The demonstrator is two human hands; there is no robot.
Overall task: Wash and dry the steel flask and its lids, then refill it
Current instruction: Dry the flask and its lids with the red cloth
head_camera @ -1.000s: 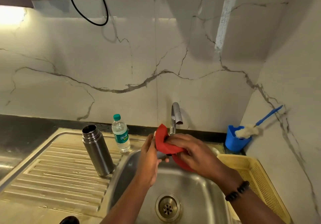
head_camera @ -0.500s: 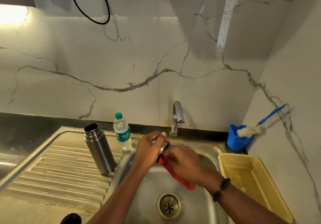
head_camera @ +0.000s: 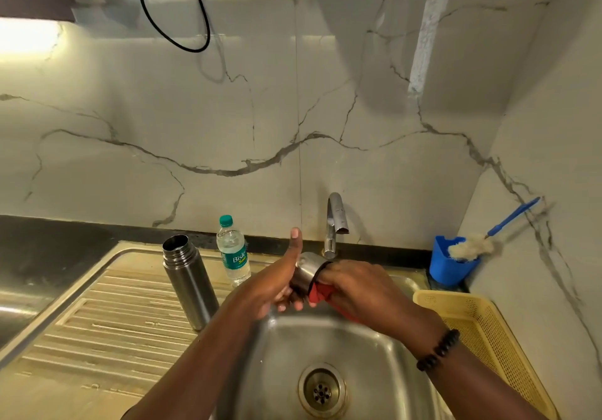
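Left hand curls its fingers under a steel lid, thumb raised, holding it over the sink. Right hand grips a red cloth pushed into the lid's open end. Flask stands open and upright on the draining board, just beside a small water bottle.

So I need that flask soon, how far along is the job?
The flask stands open on the drainboard, apparently washed. In hand: left hand holds the steel lid while right hand wipes it with the red cloth. Refilling from the water bottle remains.
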